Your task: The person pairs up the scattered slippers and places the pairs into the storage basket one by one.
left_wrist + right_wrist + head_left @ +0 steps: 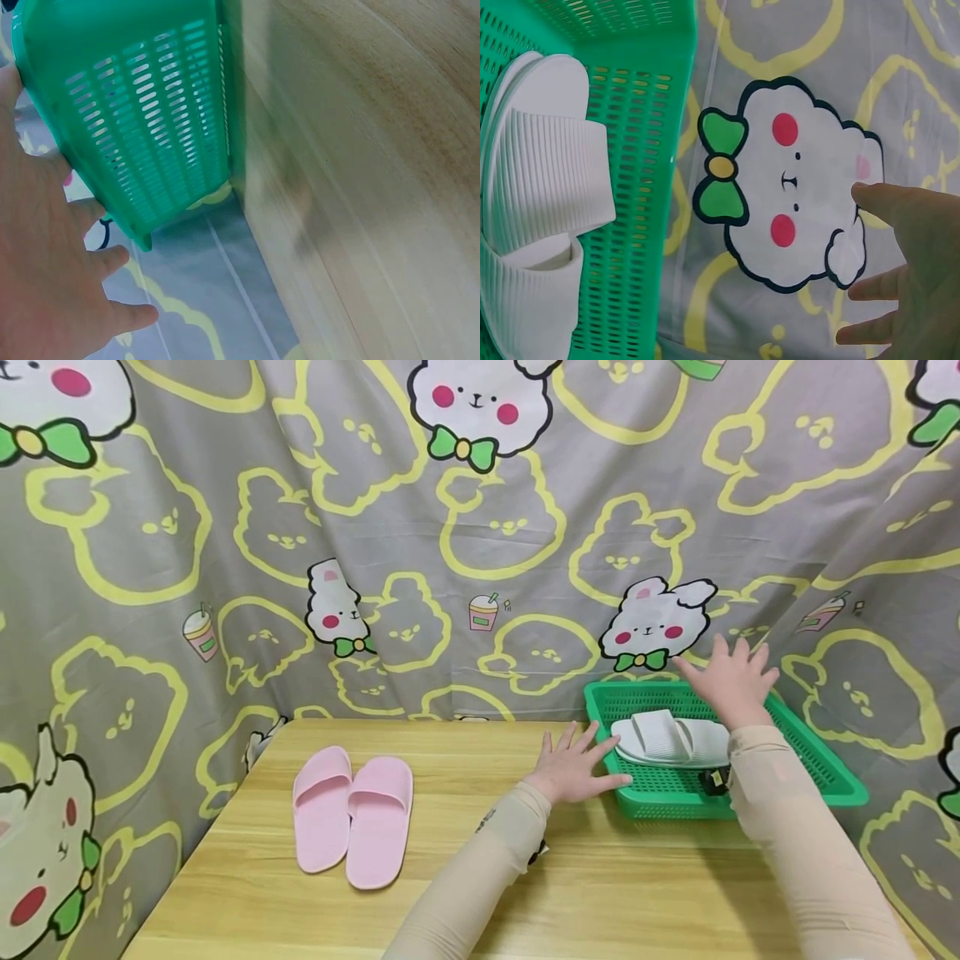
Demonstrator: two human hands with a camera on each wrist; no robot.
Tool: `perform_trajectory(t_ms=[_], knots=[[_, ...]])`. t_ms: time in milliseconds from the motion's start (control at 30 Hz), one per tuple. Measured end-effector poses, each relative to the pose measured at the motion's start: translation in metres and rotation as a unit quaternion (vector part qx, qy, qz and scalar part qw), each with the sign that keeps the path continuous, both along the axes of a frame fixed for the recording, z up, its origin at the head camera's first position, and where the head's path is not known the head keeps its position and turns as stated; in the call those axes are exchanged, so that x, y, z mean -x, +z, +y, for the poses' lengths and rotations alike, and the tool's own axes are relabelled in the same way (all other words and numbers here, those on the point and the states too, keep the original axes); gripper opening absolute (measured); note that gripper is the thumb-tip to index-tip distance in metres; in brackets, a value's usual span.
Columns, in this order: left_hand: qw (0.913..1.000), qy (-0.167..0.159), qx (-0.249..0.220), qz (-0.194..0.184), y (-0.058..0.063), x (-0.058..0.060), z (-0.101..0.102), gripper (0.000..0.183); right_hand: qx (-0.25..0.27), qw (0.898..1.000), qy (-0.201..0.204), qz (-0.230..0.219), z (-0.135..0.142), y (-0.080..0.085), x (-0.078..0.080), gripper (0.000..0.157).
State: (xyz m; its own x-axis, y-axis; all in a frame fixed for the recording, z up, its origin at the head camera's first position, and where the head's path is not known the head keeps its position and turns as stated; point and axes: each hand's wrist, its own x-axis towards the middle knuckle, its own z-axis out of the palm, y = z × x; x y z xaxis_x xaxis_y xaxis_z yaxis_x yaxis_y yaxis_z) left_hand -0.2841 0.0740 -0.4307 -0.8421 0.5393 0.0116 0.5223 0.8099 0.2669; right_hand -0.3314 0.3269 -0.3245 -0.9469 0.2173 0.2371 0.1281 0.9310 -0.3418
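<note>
A green plastic basket (652, 806) stands at the right of the wooden table, with a pair of white ribbed slippers (663, 737) inside it. My left hand (573, 768) is spread at the basket's left rim, fingers straight; in the left wrist view its fingers lie along the green rim, and whether they press on it I cannot tell. Above the basket's back right part, my right hand (731, 683) hovers with fingers spread, holding nothing. The right wrist view shows the white slippers (547, 180) lying against each other, apart from that hand.
A pair of pink slippers (378, 835) lies side by side on the left of the wooden table (247, 860). Behind the table hangs a grey curtain (465, 652) printed with white and yellow cartoon figures. A small black object (712, 781) shows by the right wrist.
</note>
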Motion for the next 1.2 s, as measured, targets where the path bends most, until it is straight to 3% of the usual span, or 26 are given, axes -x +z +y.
perform_trajectory(t_ms=[233, 500, 833, 1200], knots=[[0.9994, 0.009, 0.027, 0.019, 0.0, -0.002, 0.002, 0.072, -0.005, 1.0, 0.008, 0.018, -0.002, 0.003, -0.011, 0.105], [0.9961, 0.024, 0.06, 0.061, 0.002, -0.011, 0.006, 0.072, -0.014, 1.0, 0.015, 0.021, -0.006, 0.001, -0.021, 0.104], [0.9935, 0.023, 0.057, 0.096, 0.005, -0.022, 0.005, 0.067, -0.011, 0.997, 0.047, 0.056, -0.014, -0.009, -0.035, 0.097], [0.9928, 0.01, 0.032, 0.115, 0.003, -0.036, -0.004, 0.065, -0.015, 0.997, 0.057, 0.044, -0.024, -0.016, -0.048, 0.095]])
